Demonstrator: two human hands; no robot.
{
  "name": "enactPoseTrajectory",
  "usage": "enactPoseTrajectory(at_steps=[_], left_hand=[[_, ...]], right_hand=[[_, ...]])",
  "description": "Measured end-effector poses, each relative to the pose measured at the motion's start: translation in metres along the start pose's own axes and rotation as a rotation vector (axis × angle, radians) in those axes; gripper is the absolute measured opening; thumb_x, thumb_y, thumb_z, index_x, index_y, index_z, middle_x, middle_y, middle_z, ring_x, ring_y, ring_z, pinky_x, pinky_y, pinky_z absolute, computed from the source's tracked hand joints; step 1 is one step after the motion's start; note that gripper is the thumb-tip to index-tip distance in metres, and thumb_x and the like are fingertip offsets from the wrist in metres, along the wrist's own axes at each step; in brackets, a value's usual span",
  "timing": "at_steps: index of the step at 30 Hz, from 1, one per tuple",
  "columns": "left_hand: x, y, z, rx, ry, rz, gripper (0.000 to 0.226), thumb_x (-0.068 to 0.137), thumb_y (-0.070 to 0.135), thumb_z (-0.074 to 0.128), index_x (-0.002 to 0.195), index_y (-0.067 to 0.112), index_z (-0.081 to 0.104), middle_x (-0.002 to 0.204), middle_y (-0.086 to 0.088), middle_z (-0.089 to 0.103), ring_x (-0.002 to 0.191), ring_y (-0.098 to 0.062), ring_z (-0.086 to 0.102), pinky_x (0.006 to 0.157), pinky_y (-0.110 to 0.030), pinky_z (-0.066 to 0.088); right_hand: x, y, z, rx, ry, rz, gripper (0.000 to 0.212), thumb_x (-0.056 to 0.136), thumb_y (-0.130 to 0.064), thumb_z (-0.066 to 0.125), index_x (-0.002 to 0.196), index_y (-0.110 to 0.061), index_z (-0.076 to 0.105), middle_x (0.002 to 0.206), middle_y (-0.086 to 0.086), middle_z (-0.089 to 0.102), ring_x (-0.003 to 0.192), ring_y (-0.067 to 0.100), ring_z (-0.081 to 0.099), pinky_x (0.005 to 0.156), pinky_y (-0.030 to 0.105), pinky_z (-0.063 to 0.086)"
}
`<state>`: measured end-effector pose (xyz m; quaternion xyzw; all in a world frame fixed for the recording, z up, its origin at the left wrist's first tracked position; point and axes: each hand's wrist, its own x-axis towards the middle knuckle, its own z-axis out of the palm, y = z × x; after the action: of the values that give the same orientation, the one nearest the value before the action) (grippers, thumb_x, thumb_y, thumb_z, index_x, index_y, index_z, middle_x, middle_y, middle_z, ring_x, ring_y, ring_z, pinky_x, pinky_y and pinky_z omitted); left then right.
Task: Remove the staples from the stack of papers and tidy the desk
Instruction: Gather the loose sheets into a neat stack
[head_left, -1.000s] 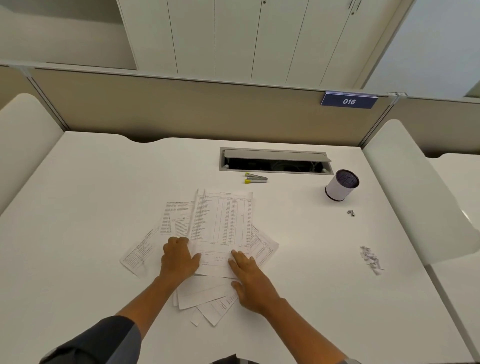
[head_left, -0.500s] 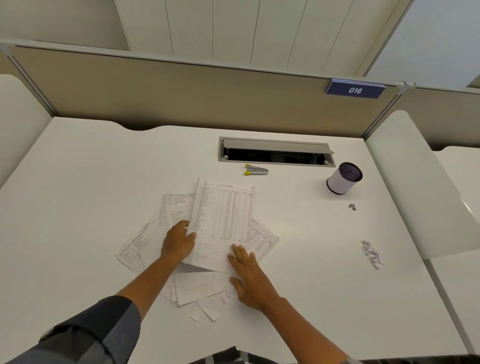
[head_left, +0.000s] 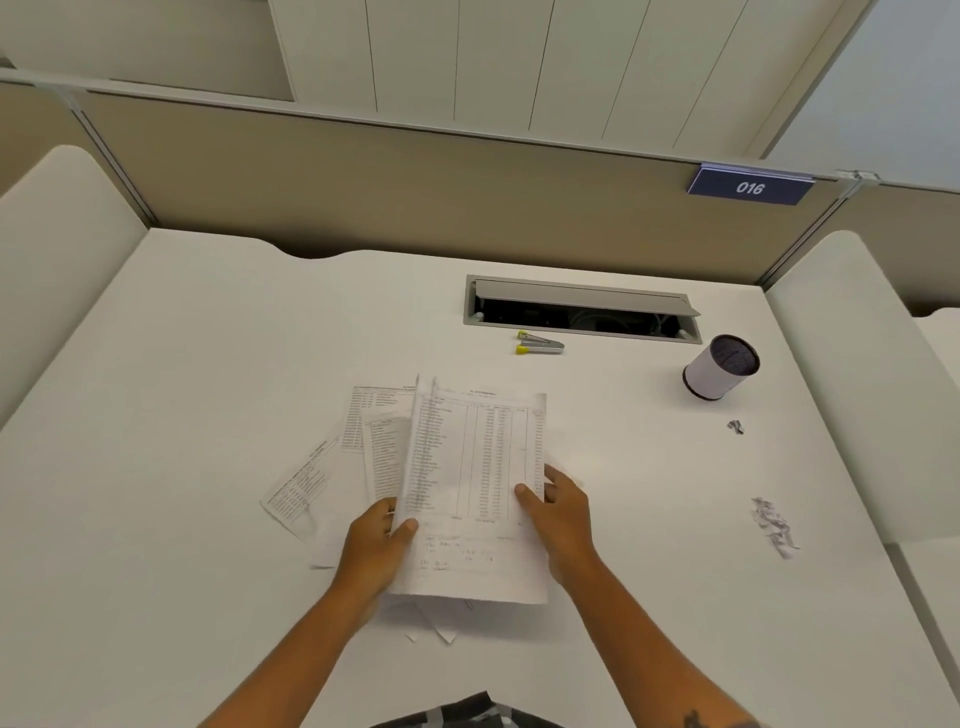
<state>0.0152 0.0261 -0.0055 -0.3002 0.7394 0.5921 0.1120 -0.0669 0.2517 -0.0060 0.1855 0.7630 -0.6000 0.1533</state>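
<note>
A gathered stack of printed papers (head_left: 475, 467) is lifted off the white desk (head_left: 208, 364), tilted toward me. My left hand (head_left: 376, 545) grips its lower left edge, thumb on top. My right hand (head_left: 561, 512) grips the right edge, thumb on the front sheet. More printed sheets (head_left: 306, 483) lie fanned out flat on the desk to the left of the stack. A small metal staple remover (head_left: 537, 344) with yellow tips lies beyond the papers. Pulled staples (head_left: 735, 427) sit in a tiny heap at the right.
A white cylindrical pen cup (head_left: 719, 374) stands at the right, in front of the open cable tray (head_left: 582, 306). A pile of torn paper scraps (head_left: 774, 527) lies near the right edge. A few small scraps (head_left: 431, 634) rest under the stack. Beige partitions (head_left: 415, 182) enclose the desk.
Both hands went from pressing flat on the spread sheets to gripping them. Several sheets are now gathered into one stack and raised off the desk.
</note>
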Motion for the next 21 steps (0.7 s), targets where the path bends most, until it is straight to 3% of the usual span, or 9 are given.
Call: enactPoseTrajectory(at_steps=[3,6,10,15,21], left_hand=[[-0.002,-0.006,-0.009,0.044,0.077,-0.005,0.013,0.100,0.021,0.061,0.112,0.023,0.061,0.108,0.007,0.067,0.103,-0.020,0.066,0.073,-0.023,0.053],[0.007,-0.008,-0.021,0.101,0.146,0.022,0.012,0.095,0.017,0.069,0.106,0.019,0.066,0.112,0.000,0.066,0.105,-0.023,0.064,0.085,-0.030,0.054],[0.028,-0.014,-0.032,0.175,0.220,0.033,0.025,0.086,0.030,0.077,0.109,0.023,0.072,0.123,0.000,0.066,0.118,-0.025,0.061,0.102,-0.046,0.054],[0.047,-0.002,-0.028,0.220,0.256,-0.077,0.060,0.088,0.044,0.072,0.139,0.024,0.048,0.136,-0.002,0.060,0.126,-0.028,0.057,0.109,-0.054,0.038],[0.064,0.012,-0.027,0.102,0.228,-0.137,0.078,0.084,0.044,0.077,0.147,0.027,0.035,0.111,0.005,0.068,0.118,-0.027,0.057,0.106,-0.051,0.030]], right_hand=[[0.000,0.001,0.014,-0.014,-0.038,-0.024,0.041,0.096,-0.009,0.070,0.134,-0.024,0.064,0.121,-0.006,0.074,0.107,0.016,0.073,0.085,0.030,0.063],[0.003,-0.003,0.031,-0.052,-0.047,-0.069,0.044,0.097,-0.006,0.067,0.139,-0.020,0.062,0.126,-0.007,0.070,0.113,0.015,0.068,0.091,0.026,0.058],[0.015,-0.005,0.050,-0.167,-0.019,-0.103,0.043,0.098,-0.007,0.064,0.140,-0.018,0.061,0.134,-0.002,0.068,0.122,0.022,0.065,0.105,0.042,0.055],[0.034,-0.001,0.063,-0.294,-0.012,-0.149,0.044,0.099,-0.015,0.062,0.142,-0.024,0.061,0.135,-0.004,0.068,0.123,0.023,0.065,0.103,0.046,0.057],[0.042,0.012,0.071,-0.365,-0.016,-0.139,0.057,0.096,-0.016,0.067,0.150,-0.022,0.052,0.148,-0.002,0.060,0.137,0.025,0.055,0.113,0.051,0.049]])
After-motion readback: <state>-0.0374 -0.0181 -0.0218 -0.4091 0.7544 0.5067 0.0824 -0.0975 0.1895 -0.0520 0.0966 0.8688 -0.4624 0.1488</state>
